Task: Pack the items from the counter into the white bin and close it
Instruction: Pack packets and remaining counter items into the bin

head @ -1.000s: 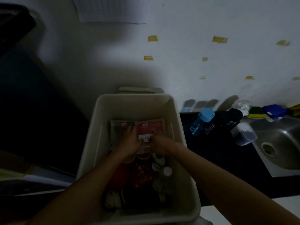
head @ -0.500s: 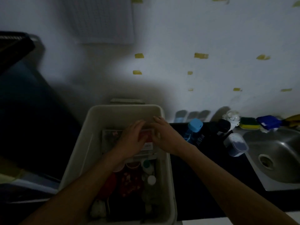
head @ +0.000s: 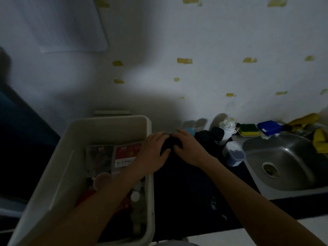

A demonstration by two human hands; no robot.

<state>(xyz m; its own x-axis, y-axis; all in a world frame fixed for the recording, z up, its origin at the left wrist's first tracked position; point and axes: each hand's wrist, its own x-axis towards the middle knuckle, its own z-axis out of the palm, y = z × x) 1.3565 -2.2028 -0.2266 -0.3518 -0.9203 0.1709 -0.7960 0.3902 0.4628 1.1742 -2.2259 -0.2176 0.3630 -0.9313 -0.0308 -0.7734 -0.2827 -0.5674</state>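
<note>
Gripping small black object (head: pixel 170 145), my left hand (head: pixel 153 152) and right hand (head: pixel 190 150) curled round it, just right of white plastic bin (head: pixel 108 129).

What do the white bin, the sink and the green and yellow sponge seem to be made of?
White bin: likely plastic, matte off-white, with a thick, rounded, moulded rim.
Sink: apparently stainless steel, brushed grey, with soft reflections around the drain.
Sponge: seemingly yellow foam with a green scouring layer on top; the picture is too dim to confirm its texture.
</note>
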